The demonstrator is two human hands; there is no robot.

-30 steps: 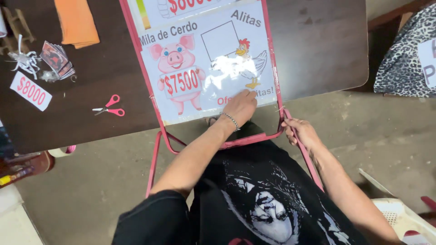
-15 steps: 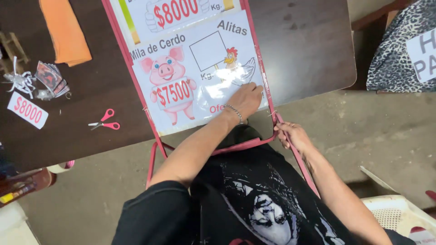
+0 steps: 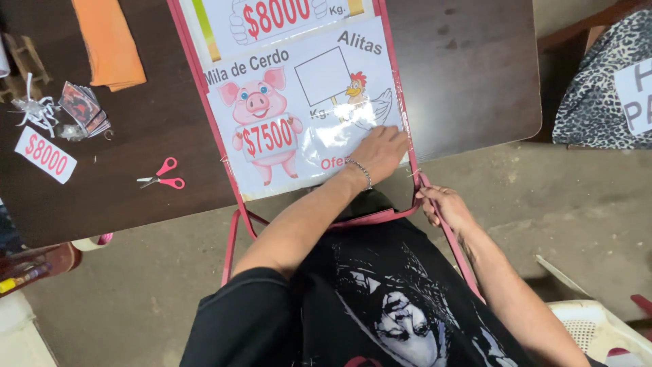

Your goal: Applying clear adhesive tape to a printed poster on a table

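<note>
Head view, looking down past a black printed T-shirt (image 3: pixel 380 299) onto a dark brown counter (image 3: pixel 468 75).

Main item: a white price poster (image 3: pixel 299 95) in a glossy clear covering, mounted in a red metal frame (image 3: pixel 204 88). It lies half on the counter, its lower end hanging off the near edge over the person's lap. The poster carries a cartoon pig (image 3: pixel 261 119), a cartoon chicken (image 3: pixel 363 98) holding a blank white square, and red price figures.

Left hand (image 3: pixel 382 151): laid flat, palm down, on the poster's lower right corner, fingers spread toward the frame's right rail. Grip is wide open, closed on nothing, just pressing the shiny covering. A thin bracelet (image 3: pixel 360 170) sits on that wrist.

Right hand (image 3: pixel 445 205): off the counter edge, below the poster's right corner. Grip is narrow, fingers curled around the frame's right leg where it runs down past the lap.

Elsewhere on the counter, well apart from both hands:
- small scissors with pink-red handles (image 3: pixel 163 177), left of the frame, blades closed as far as can be told
- loose white price tag with red figures (image 3: pixel 45 155), near the left edge
- small stack of printed cards (image 3: pixel 85 109) beside a tangle of clear wrapping (image 3: pixel 37 109)
- folded orange cloth (image 3: pixel 109 41), toward the far side

Off the counter: grey concrete floor (image 3: pixel 584 190); animal-print fabric (image 3: pixel 598 88) at upper right; white plastic basket (image 3: pixel 598 333) at lower right.
</note>
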